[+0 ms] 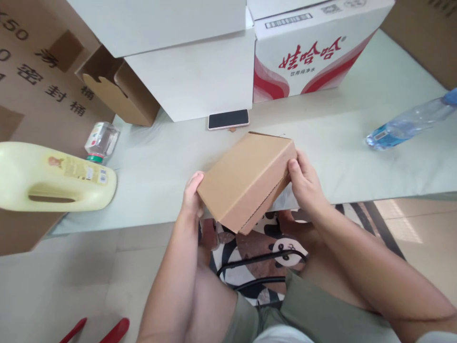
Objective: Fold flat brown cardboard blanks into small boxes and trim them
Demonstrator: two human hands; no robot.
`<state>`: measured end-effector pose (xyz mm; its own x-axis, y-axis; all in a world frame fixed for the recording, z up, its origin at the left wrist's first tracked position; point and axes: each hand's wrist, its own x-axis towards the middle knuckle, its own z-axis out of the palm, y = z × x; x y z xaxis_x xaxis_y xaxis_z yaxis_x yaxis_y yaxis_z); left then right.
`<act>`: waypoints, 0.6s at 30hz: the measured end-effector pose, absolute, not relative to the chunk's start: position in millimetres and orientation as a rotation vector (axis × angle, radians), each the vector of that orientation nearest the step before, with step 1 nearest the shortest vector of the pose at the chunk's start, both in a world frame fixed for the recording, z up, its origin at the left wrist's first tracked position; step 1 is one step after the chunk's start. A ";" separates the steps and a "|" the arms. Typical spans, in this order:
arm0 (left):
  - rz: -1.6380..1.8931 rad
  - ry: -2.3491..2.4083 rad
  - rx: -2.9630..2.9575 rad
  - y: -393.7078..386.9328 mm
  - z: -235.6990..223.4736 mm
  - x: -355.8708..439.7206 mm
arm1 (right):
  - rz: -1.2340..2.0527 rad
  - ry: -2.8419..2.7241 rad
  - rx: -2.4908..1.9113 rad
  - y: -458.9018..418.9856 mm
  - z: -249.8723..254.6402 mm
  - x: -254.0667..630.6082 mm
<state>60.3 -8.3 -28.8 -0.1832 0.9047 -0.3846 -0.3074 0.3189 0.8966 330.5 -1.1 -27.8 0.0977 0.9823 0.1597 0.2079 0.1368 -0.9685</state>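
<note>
Between my two hands is a small brown cardboard box (243, 171), tilted and held over the table's front edge. My left hand (193, 194) grips its left corner, fingers partly hidden behind it. At the right end, my right hand (306, 180) has its thumb on the box's side and its other fingers mostly out of sight. A flap edge with a corrugated rim shows along the near side. Just beyond the box lies a phone (228, 119) with a dark screen.
White cartons (200, 71) and a red-and-white water carton (314, 57) stand at the back. An open brown box (121, 90), a clear jar (102, 140) and a large yellow jug (57, 176) are at left. A plastic bottle (407, 124) lies at right on the covered table (157, 166).
</note>
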 end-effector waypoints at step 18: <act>1.031 0.816 0.356 -37.4 -58.1 70.7 | 0.870 -1.642 -1.012 1.2 -37.1 315.6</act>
<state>70.7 -37.4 -58.1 0.2615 0.8646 -0.4290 -0.6166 0.4916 0.6149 315.6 1.2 -37.1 -0.1711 0.9154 0.3645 0.2120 0.3955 -0.8937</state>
